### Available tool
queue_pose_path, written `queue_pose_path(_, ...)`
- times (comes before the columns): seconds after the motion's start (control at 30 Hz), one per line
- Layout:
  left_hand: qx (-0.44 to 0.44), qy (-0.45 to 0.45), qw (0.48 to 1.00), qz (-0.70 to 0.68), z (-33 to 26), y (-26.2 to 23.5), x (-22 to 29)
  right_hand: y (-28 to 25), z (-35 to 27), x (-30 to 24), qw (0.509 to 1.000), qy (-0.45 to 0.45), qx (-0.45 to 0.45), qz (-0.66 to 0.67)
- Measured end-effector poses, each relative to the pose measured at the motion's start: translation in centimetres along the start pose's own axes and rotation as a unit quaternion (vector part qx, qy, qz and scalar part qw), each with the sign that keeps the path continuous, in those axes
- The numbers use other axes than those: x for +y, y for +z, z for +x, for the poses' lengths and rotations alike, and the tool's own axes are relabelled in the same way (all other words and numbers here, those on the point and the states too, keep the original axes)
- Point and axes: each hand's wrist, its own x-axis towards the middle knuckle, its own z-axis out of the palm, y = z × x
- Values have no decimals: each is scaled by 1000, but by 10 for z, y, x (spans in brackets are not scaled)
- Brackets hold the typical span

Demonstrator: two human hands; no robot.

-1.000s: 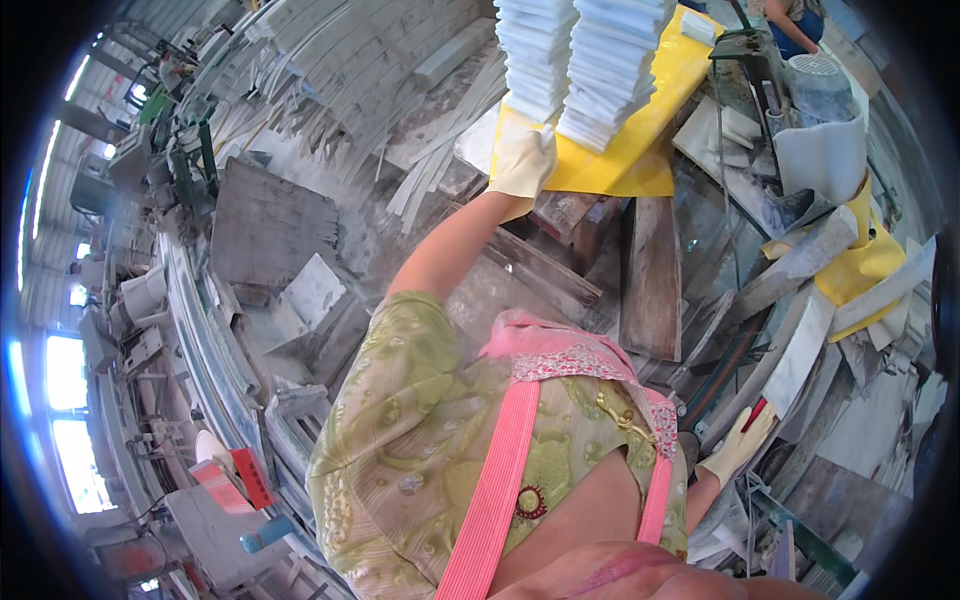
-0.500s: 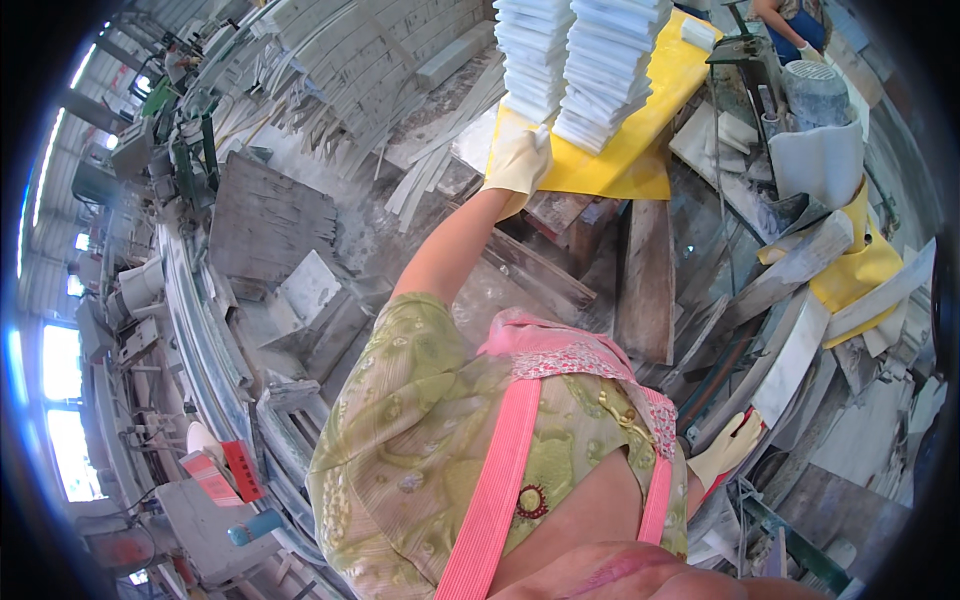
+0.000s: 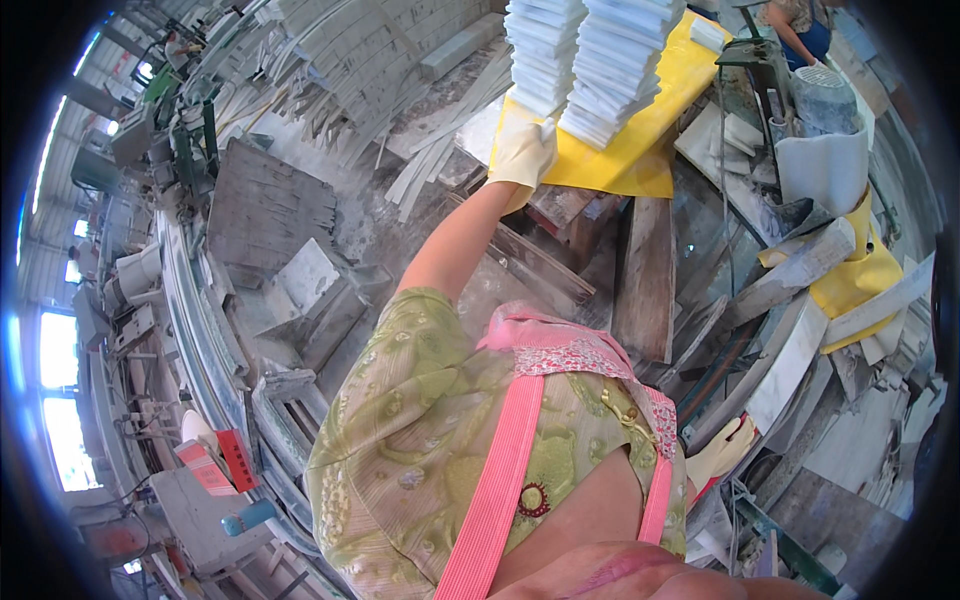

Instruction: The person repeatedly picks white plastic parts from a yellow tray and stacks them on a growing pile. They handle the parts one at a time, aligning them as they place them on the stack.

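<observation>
My left hand [image 3: 524, 155], in a cream glove, rests at the left near corner of a yellow sheet [image 3: 625, 172]. Its fingers look curled, against the foot of a tall left stack of thin white stone strips [image 3: 541, 60]; whatever they may hold is hidden. A second stack of white strips [image 3: 615, 75] rises just right of it, both standing on the sheet. Low on my right side hangs my right hand [image 3: 722, 452], in a cream glove with red on it. Its fingers stretch out, holding nothing that I can see, beside a pale slab edge [image 3: 790, 365].
Wooden boards [image 3: 645, 280] and rubble lie below the yellow-covered surface. A motor-like machine [image 3: 825, 95] stands at the right, near another person [image 3: 795, 30]. Long offcut strips [image 3: 440, 145] are heaped at the far left. A curved metal rail [image 3: 190, 320] runs down the left.
The view has shifted slightly. My left hand stays by the stack's foot. My right hand has drawn a little closer to my side. The other person has bent or shifted a little.
</observation>
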Motion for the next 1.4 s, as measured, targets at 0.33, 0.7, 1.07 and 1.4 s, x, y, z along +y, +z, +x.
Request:
queue_pose_path(0.33, -15, -10, 1000, 14, 5, 4, -4, -1, -4, -1, 1000, 5, -5, 10)
queue_pose_path(0.7, -14, -10, 1000, -17, -2, -2, 3, -6, -8, 5, 999, 18, -28, 26)
queue_pose_path(1.07, -1, 7, 1000, 13, 1, 0, 0, -10, -13, 8, 999, 18, -12, 25)
queue_pose_path(1.4, 8, 20, 999, 35, 3, 2, -3, -10, -20, 10, 999, 25, -8, 27)
